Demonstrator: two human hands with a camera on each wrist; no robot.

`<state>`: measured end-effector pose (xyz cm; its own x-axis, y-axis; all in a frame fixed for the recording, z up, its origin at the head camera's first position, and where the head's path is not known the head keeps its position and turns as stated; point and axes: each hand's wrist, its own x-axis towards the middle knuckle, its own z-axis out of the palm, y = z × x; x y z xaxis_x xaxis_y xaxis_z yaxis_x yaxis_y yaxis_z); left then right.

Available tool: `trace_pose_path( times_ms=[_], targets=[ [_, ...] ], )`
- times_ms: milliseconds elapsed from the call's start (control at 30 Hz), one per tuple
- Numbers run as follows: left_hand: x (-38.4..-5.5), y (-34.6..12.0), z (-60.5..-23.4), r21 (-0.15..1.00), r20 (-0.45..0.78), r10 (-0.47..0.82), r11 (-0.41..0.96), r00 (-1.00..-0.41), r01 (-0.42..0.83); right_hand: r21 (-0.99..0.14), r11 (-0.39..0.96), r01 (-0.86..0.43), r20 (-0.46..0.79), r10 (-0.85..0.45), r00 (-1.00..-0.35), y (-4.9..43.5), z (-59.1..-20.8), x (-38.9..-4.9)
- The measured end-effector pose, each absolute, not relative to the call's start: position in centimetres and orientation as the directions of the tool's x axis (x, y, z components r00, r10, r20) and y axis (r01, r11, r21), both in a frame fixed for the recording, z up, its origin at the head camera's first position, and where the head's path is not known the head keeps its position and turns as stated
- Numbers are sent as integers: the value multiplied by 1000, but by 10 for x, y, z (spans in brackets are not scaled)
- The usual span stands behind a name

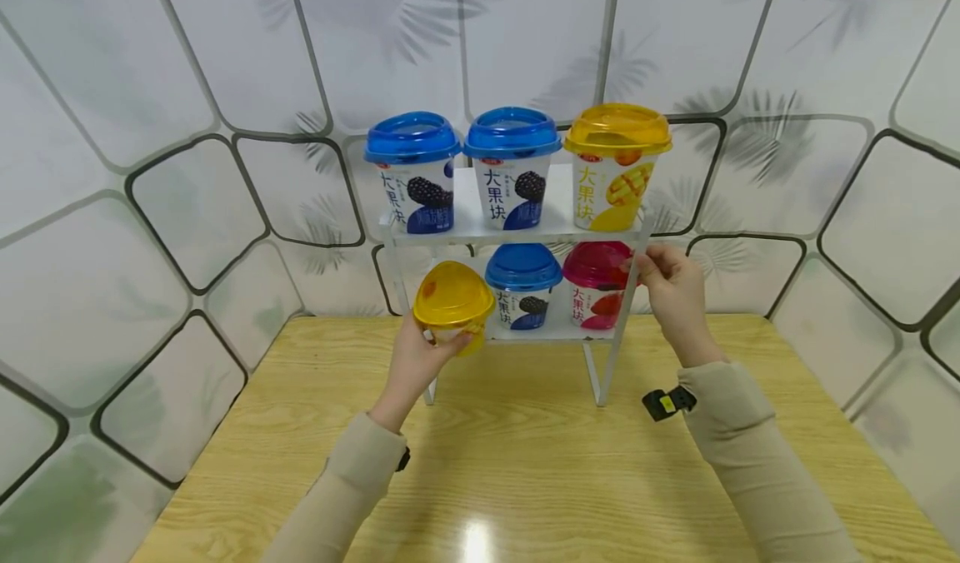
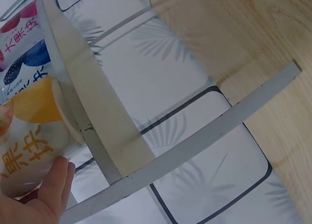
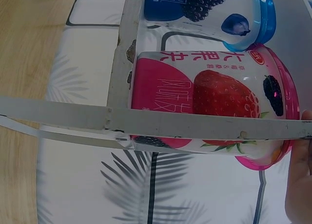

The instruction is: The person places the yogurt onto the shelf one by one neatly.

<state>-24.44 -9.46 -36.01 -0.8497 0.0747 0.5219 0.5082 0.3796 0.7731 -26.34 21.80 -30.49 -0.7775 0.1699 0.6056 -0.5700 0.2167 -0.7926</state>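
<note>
My left hand (image 1: 422, 356) grips a yogurt cup with a yellow lid (image 1: 453, 295) at the left end of the rack's lower shelf. In the left wrist view, fingers (image 2: 54, 185) press the side of that cup (image 2: 29, 151), beside the shelf edge. At the rack's right side, my right hand (image 1: 675, 292) pinches the upright of the white shelf rack (image 1: 619, 330), close to the pink-lidded strawberry cup (image 1: 596, 284). Part of the right hand (image 3: 298, 180) shows at the right wrist view's edge; its fingertips are partly hidden by the upright. A blue-lidded blackberry cup (image 1: 525, 284) stands mid-shelf.
On the upper shelf stand two blue-lidded cups (image 1: 415, 176) and one yellow-lidded cup (image 1: 617, 171). The rack's legs rest on a wood-grain table (image 1: 510, 455). Behind it rises a patterned backdrop (image 1: 540, 30).
</note>
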Motion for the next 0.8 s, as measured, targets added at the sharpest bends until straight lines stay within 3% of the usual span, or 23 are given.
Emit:
trace_pose_path(
  times_ms=[233,500,633,800],
  targets=[
    [-241,-93,-356,732,479,12,546,-878,407,-792,223,-568,606,177,-775,218,-305,-264],
    [-239,-97,-352,481,577,22,799,-816,361,-799,228,-557,598,190,-779,219,-305,-264],
    [-241,-99,-352,372,622,39,864,-782,340,-800,222,-558,597,189,-780,219,-305,-265],
    [-244,-100,-351,289,623,50,913,-781,288,-796,222,-563,602,186,-777,219,-307,-266]
  ],
)
